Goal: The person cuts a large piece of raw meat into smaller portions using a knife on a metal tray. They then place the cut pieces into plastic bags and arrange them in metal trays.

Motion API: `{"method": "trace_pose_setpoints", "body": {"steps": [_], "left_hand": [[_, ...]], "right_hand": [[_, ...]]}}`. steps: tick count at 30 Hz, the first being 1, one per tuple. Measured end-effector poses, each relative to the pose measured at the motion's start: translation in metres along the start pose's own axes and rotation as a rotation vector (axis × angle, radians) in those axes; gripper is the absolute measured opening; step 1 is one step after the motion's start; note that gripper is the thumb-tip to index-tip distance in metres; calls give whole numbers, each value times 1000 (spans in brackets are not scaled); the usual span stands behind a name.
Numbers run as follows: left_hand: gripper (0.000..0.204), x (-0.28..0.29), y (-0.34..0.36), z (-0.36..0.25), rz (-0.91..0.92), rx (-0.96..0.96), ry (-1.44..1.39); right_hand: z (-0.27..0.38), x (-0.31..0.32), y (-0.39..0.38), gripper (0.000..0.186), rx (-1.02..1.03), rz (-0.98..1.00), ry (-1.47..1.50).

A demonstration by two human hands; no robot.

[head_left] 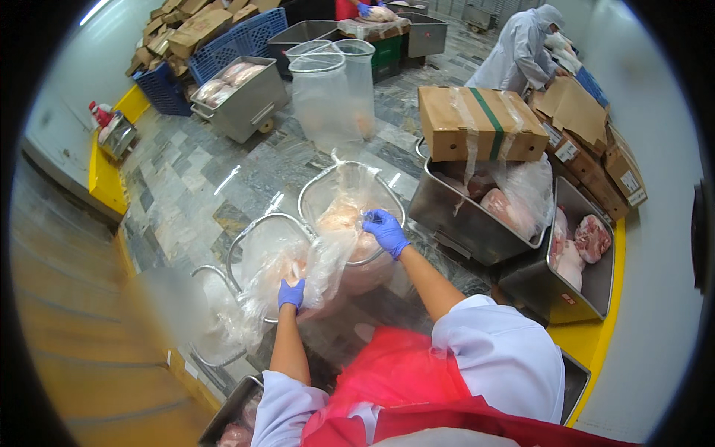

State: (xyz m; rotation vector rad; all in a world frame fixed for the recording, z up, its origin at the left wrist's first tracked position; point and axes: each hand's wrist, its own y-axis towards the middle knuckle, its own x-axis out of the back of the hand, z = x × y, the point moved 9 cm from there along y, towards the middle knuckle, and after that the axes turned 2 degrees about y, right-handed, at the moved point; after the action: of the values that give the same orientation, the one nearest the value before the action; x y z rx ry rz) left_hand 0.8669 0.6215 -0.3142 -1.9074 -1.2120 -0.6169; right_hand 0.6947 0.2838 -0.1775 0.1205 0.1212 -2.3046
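Note:
My left hand [291, 296], in a blue-purple glove, is closed on the gathered edge of a clear plastic bag [328, 261]. That bag's film drapes between two round metal hoop stands. My right hand [385, 231], gloved alike, is above the rim of the right hoop [304, 195], its fingers pinched on clear film over pale pinkish contents. In the middle hoop [242, 238], more pale contents lie under the film beside my left hand. A third hoop [199, 270] with a crumpled clear liner stands at the left. The exact contents are hard to make out through the plastic.
At right, metal bins [477, 231] hold meat pieces, and a taped cardboard box [484, 123] rests on one. Clear bags on hoops [320, 97] and a meat cart [242, 97] stand ahead. A white-clad person [514, 52] works at far right, near flattened cartons [573, 112].

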Motion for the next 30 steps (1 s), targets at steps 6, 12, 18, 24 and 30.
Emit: {"method": "trace_pose_setpoints", "body": {"steps": [6, 12, 18, 24, 30], "left_hand": [[46, 77, -84, 4, -229, -155, -426], [24, 126, -235, 154, -712, 29, -549], [48, 88, -420, 385, -887, 771, -288], [104, 44, -566, 479, -450, 1350, -226], [100, -29, -610, 457, -570, 1429, -413]], "right_hand": [[-41, -23, 18, 102, -365, 293, -949], [-15, -98, -17, 92, -101, 397, -999], [-12, -188, -64, 72, 168, 611, -896], [-38, -229, -131, 58, 79, 805, -939], [-48, -268, -236, 58, -142, 1088, -1124]]}}
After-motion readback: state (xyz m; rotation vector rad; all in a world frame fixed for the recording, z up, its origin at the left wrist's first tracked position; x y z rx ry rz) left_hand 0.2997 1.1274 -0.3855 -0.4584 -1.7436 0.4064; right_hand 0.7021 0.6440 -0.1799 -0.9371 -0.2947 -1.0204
